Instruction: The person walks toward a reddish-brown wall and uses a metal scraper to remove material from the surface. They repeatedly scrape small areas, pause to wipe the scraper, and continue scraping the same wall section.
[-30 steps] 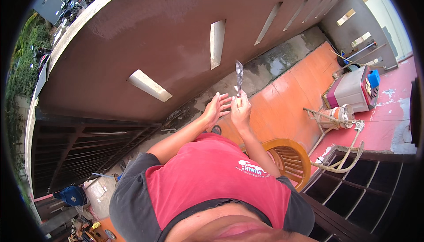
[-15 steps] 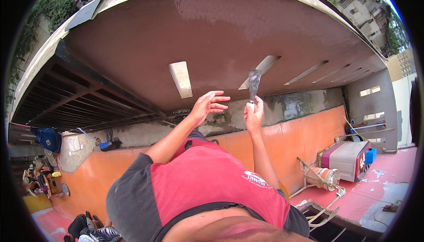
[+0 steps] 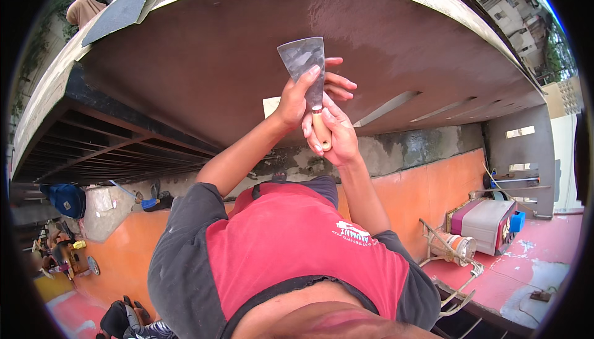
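A putty knife [image 3: 303, 55] with a wide grey metal blade and a pale wooden handle points up in front of me, before the brown wall [image 3: 204, 48]. My right hand [image 3: 344, 139] is closed around the handle, with the handle's holed end showing below the fingers. On the blade rests my left hand [image 3: 292, 104], its thumb lying across the near face. The left fingers reach behind the blade and come out on its right side, slightly spread. Smudges mark the metal. Part of a wall slot [image 3: 271, 106] shows behind my left wrist.
Dark metal gate bars [image 3: 124, 134] stand at the left. Several slanted slots [image 3: 390, 107] cut through the wall. An orange ledge [image 3: 408, 184] runs behind me, with a bucket [image 3: 455, 247] and a grey-maroon box-shaped appliance [image 3: 486, 221] at the right. A blue bag [image 3: 67, 199] lies left.
The putty knife has moved left and up, and its blade now faces me broadside. My left hand has come from beside it onto the blade. A person's knee appears beyond the wall.
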Tool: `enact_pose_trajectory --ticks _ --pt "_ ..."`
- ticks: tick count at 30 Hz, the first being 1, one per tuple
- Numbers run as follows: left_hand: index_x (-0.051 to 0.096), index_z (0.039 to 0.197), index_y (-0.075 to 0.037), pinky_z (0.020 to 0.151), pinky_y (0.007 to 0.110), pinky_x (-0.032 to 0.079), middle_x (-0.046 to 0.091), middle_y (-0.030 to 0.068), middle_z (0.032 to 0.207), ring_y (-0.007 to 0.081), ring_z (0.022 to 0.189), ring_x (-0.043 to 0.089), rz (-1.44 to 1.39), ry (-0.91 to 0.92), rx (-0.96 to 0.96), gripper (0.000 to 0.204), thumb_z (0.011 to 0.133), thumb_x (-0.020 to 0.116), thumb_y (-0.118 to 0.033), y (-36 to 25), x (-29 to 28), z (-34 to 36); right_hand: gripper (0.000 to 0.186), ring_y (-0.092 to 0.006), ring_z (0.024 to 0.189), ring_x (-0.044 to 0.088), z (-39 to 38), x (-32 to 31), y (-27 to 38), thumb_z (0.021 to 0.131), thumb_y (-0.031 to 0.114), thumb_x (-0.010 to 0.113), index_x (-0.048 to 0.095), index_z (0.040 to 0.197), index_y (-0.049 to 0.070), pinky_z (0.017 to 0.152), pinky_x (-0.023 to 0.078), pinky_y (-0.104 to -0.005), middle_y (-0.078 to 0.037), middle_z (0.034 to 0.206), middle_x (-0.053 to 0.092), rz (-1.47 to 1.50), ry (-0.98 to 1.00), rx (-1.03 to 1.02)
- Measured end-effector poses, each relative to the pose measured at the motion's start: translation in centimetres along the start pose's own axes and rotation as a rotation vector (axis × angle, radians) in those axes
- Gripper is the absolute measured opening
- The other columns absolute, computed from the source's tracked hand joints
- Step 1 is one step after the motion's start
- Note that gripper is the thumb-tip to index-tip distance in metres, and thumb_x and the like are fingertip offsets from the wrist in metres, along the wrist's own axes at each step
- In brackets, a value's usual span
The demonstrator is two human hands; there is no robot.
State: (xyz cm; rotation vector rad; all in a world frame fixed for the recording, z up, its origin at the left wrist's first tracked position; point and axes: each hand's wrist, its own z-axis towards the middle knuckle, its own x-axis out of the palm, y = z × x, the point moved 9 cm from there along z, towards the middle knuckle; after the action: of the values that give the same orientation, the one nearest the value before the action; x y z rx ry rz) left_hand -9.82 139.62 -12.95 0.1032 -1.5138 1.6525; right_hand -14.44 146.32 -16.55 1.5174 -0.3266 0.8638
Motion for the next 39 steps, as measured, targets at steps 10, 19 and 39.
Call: enact_pose_trajectory --ticks 10,19,39 --pt "0.055 0.117 0.007 0.055 0.032 0.052 0.055 0.0087 0.062 0.015 0.051 0.053 0.073 -0.152 0.054 0.043 0.108 0.041 -0.033 -1.4 -1.5 0.8 0.015 -0.0103 0.041 0.037 1.3 -1.4 -2.6 0.111 0.03 0.04 0.044 0.113 0.015 0.036 0.034 -0.0241 -0.006 0.067 0.045 0.313 0.079 0.128" --pt "0.052 0.112 0.003 0.055 0.034 0.048 0.039 0.0019 0.057 0.0148 0.047 0.047 0.034 -0.159 0.07 0.04 0.109 0.04 -0.034 -3.3 -1.2 1.2 0.017 -0.0099 0.042 0.038 2.8 -0.1 -2.0 0.109 0.026 0.045 0.05 0.114 0.01 0.037 0.035 -0.0241 -0.008 0.067 0.048 0.325 0.138 0.122" --pt "0.052 0.111 0.002 0.054 0.033 0.048 0.038 0.0 0.056 0.0128 0.047 0.045 0.014 -0.239 0.019 0.034 0.109 0.043 -0.031 -3.3 -0.8 0.5 0.019 -0.0093 0.044 0.041 1.5 1.2 -2.1 0.11 0.027 0.047 0.054 0.111 0.01 0.038 0.034 -0.0223 -0.01 0.071 0.051 0.443 0.056 0.274"
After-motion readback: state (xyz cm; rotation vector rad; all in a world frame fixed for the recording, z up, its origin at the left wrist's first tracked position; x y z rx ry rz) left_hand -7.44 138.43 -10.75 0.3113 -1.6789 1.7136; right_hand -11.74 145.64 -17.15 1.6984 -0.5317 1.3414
